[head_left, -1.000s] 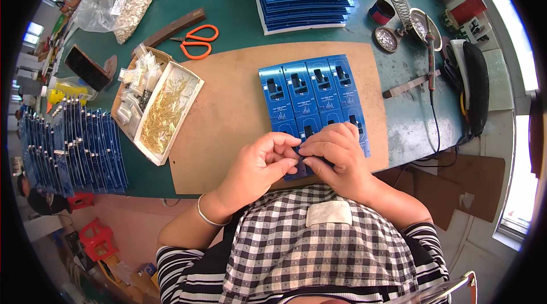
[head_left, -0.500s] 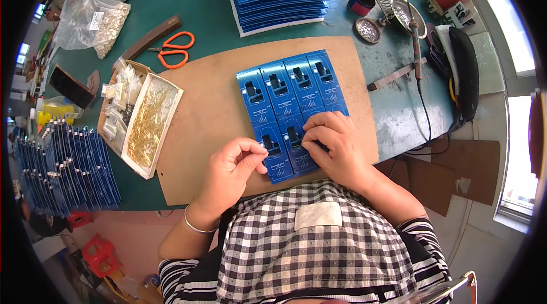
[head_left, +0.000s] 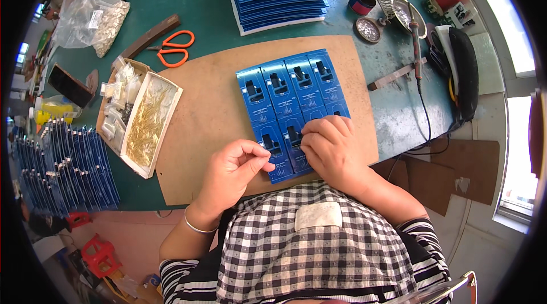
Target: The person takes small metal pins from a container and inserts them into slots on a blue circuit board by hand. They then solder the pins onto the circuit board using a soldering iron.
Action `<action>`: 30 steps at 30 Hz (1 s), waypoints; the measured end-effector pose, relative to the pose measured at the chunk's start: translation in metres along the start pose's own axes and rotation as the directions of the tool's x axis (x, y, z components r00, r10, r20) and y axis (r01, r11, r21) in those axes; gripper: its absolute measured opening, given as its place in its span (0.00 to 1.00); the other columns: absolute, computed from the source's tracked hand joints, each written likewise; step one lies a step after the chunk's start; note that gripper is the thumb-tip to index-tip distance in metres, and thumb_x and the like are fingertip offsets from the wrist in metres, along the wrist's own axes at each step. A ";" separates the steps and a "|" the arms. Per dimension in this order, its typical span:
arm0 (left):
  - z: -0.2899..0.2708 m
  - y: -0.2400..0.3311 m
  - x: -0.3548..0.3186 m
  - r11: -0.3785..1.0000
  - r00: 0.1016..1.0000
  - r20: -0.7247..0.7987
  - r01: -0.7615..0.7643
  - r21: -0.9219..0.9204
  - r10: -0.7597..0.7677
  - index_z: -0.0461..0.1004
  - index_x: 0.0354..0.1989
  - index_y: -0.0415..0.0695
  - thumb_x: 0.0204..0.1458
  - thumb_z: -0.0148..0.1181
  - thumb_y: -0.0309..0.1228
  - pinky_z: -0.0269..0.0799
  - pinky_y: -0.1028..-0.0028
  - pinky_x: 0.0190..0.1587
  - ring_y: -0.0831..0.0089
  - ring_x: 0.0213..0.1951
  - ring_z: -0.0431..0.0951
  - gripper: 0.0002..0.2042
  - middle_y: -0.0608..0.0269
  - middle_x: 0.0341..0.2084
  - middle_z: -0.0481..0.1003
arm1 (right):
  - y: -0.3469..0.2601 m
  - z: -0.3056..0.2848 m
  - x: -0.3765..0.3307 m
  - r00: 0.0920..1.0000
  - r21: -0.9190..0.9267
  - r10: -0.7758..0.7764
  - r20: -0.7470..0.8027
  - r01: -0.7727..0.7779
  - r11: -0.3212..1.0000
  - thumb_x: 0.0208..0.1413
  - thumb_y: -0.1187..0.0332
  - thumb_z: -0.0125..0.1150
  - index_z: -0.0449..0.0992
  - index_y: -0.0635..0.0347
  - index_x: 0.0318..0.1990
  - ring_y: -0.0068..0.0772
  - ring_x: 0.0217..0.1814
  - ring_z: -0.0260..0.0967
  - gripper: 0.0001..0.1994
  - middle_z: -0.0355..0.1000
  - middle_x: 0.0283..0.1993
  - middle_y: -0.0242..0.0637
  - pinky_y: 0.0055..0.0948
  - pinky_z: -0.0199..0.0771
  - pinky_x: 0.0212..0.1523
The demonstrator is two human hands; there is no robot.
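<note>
A blue circuit board panel (head_left: 277, 111) with rows of dark cut-outs lies on a brown sheet (head_left: 196, 104) in front of me. My left hand (head_left: 236, 166) is at the panel's near left edge, thumb and fingertips pinched together. What is between them, if anything, is too small to make out. My right hand (head_left: 333, 147) rests over the near right part of the panel, its fingers curled and pressed together beside a cut-out. It hides that corner of the panel, and I cannot see what its fingertips hold.
Left of the sheet stand a white box of thin gold pins (head_left: 146, 133), orange-handled scissors (head_left: 174, 49) and upright blue boards (head_left: 65, 170). A stack of blue panels (head_left: 279, 5) is at the back. A soldering iron (head_left: 416, 47) and a small tin (head_left: 367, 30) are at right.
My left fingertips have shifted slightly right over the panel's edge. My right fingers have curled in more and moved a little left. The panel lies almost unmoved.
</note>
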State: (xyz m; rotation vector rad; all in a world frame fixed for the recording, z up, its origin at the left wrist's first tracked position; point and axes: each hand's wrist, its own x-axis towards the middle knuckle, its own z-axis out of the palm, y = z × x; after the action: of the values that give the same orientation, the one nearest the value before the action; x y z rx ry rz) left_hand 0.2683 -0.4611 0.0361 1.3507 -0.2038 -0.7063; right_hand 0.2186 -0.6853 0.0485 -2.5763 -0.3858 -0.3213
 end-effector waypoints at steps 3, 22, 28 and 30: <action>0.002 0.004 0.001 0.997 0.998 0.020 0.066 0.041 -0.067 0.71 0.41 0.38 0.59 0.54 0.21 0.74 0.76 0.41 0.72 0.38 0.79 0.03 0.60 0.37 0.74 | -0.003 -0.001 -0.003 0.993 -0.210 -0.114 0.007 0.113 0.971 0.41 0.69 0.61 0.75 0.55 0.33 0.30 0.45 0.65 0.09 0.69 0.42 0.27 0.33 0.60 0.48; 0.012 0.003 -0.001 0.685 0.910 0.149 -0.392 0.614 0.387 0.70 0.50 0.43 0.52 0.59 0.16 0.74 0.80 0.31 0.80 0.27 0.77 0.17 0.64 0.29 0.78 | -0.022 0.007 0.014 0.996 0.232 -0.062 0.059 0.047 0.972 0.43 0.72 0.67 0.76 0.52 0.32 0.31 0.41 0.67 0.07 0.72 0.39 0.27 0.33 0.59 0.46; -0.006 0.019 -0.009 0.873 0.962 -0.095 -0.189 0.449 0.257 0.70 0.50 0.40 0.59 0.53 0.22 0.70 0.83 0.38 0.81 0.31 0.74 0.11 0.68 0.27 0.74 | -0.018 0.007 0.017 0.998 0.264 0.033 0.048 -0.044 0.964 0.41 0.74 0.65 0.74 0.54 0.28 0.34 0.43 0.66 0.06 0.71 0.43 0.28 0.34 0.59 0.47; -0.035 0.038 -0.006 0.915 0.916 -0.279 -0.179 0.363 0.290 0.69 0.52 0.40 0.64 0.45 0.27 0.59 0.88 0.28 0.88 0.24 0.63 0.12 0.67 0.26 0.71 | -0.012 0.009 0.013 0.997 0.201 0.063 0.055 -0.073 0.977 0.41 0.74 0.65 0.74 0.53 0.28 0.34 0.46 0.65 0.06 0.71 0.45 0.28 0.35 0.59 0.48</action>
State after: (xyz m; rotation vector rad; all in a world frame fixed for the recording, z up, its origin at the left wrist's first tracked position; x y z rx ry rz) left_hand 0.2954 -0.4269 0.0646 1.7091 -0.2219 -0.2372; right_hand 0.2284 -0.6680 0.0498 -2.3940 -0.3287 -0.1853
